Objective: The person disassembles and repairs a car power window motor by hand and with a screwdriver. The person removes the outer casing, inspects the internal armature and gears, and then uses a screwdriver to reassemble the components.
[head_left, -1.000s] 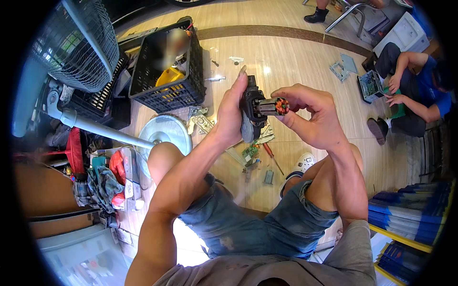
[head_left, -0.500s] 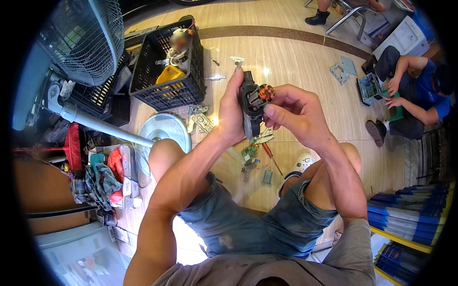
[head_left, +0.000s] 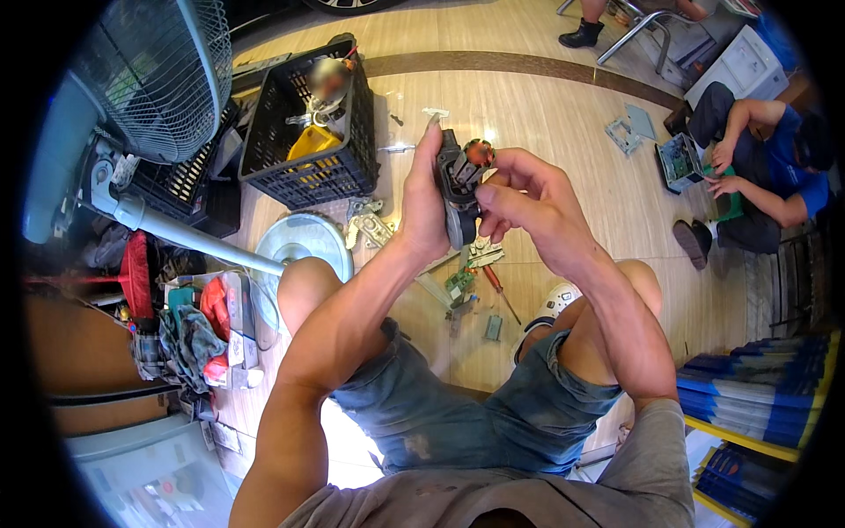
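My left hand [head_left: 424, 207] wraps round a black plastic housing [head_left: 461, 227], its thumb pointing up along the side. The housing's open face shows metal parts inside. A round orange-and-black part [head_left: 479, 153], looking like a copper-wound motor piece, sticks out at its upper right. My right hand [head_left: 532, 204] has its fingers curled at that side, the index fingertip by the round part and the thumb at the housing's edge. What exactly its fingertips pinch is hard to make out. Below, on the floor, lie a red-handled screwdriver [head_left: 495, 280] and a small green circuit board [head_left: 459, 282].
A black crate [head_left: 308, 176] with a yellow part stands at the upper left. Beside it are a standing fan [head_left: 167, 79] and its round base [head_left: 304, 236]. Another person [head_left: 775, 167] sits at the right with an opened device [head_left: 679, 164]. Stacked blue-and-white packages [head_left: 748, 396] lie lower right.
The housing and both hands have shifted slightly left. The housing has turned a little, and the round orange part sits higher and shows differently. My right fingers have moved along its edge.
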Available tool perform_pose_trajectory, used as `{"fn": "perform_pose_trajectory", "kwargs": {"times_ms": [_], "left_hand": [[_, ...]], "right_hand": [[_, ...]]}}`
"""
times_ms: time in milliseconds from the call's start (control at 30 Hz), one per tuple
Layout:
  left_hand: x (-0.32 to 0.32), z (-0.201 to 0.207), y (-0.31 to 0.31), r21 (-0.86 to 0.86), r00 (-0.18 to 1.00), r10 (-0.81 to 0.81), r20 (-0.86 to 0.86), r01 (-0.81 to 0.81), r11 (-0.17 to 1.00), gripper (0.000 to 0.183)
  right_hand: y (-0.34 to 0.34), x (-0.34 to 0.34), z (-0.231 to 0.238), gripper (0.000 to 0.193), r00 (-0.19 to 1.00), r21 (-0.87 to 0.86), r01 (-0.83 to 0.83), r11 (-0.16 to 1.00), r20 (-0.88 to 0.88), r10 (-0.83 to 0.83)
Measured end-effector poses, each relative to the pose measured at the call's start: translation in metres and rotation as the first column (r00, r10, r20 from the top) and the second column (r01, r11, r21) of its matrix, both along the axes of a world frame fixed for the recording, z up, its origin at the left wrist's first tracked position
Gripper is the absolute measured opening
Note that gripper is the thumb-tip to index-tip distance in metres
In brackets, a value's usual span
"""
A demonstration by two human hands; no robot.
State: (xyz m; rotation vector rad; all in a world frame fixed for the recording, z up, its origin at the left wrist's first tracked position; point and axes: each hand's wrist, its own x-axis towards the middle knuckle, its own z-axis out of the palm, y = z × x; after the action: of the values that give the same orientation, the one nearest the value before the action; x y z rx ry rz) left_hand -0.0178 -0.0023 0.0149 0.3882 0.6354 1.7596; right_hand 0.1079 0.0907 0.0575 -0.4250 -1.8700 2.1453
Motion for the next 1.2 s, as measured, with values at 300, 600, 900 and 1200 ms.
{"fn": "perform_pose_trajectory", "kwargs": {"times_ms": [300, 600, 900, 1200], "left_hand": [[-0.003, -0.009, 0.002, 0.014, 0.997, 0.004, -0.079, -0.003, 1.0, 0.071], [-0.002, -0.012, 0.005, -0.104, 0.964, 0.143, -0.224, -0.169, 0.98, 0.073], [0.001, -0.013, 0.003, -0.107, 0.933, 0.215, -0.289, -0.255, 0.961, 0.066], [0.001, -0.02, 0.005, -0.146, 0.934, 0.134, -0.332, -0.191, 0.971, 0.068]], "right_hand": [[0.0, -0.004, -0.008, 0.037, 0.999, -0.026, 0.024, 0.999, 0.036, -0.023], [-0.003, -0.008, -0.022, 0.038, 0.998, -0.146, 0.045, 0.988, 0.042, -0.039], [-0.003, -0.008, -0.017, 0.034, 0.994, -0.158, 0.073, 0.985, 0.09, -0.06], [-0.003, -0.008, -0.014, 0.019, 0.993, -0.108, 0.088, 0.99, 0.085, -0.079]]}}
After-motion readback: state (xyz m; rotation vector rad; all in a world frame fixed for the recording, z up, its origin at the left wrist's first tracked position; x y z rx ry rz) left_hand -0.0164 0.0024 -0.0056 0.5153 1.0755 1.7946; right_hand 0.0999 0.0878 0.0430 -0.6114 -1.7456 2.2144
